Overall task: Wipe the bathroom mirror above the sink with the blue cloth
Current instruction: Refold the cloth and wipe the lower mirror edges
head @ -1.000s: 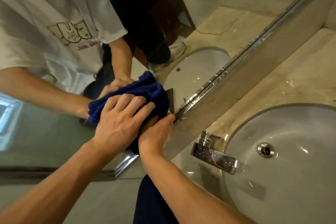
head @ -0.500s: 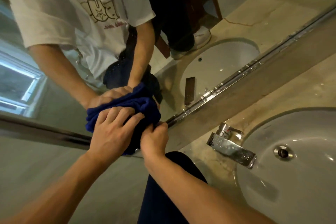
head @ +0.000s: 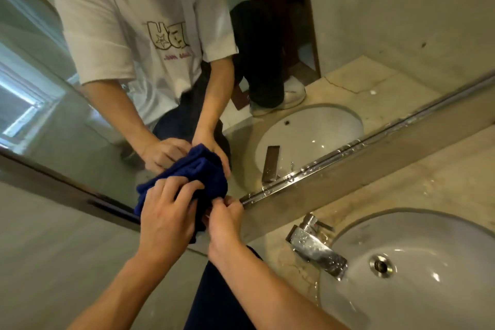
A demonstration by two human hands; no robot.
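The dark blue cloth (head: 211,182) is bunched against the lower corner of the bathroom mirror (head: 348,21), next to its wet metal frame strip (head: 334,155). My left hand (head: 166,214) lies over the cloth with fingers curled into it. My right hand (head: 225,220) pinches the cloth's lower right edge just beside the frame's end. The mirror reflects both hands, the cloth and a person in a white printed T-shirt. Part of the cloth is hidden under my left hand.
A white oval sink (head: 417,270) with a metal drain (head: 380,265) sits at the lower right in a wet beige stone counter (head: 428,182). A wet chrome tap (head: 316,249) juts over the basin. A grey wall (head: 53,249) runs left of the mirror.
The view has tilted up, so more of the mirror shows. Both hands and the cloth stayed at the mirror's lower corner, with my left fingers curling tighter into the cloth.
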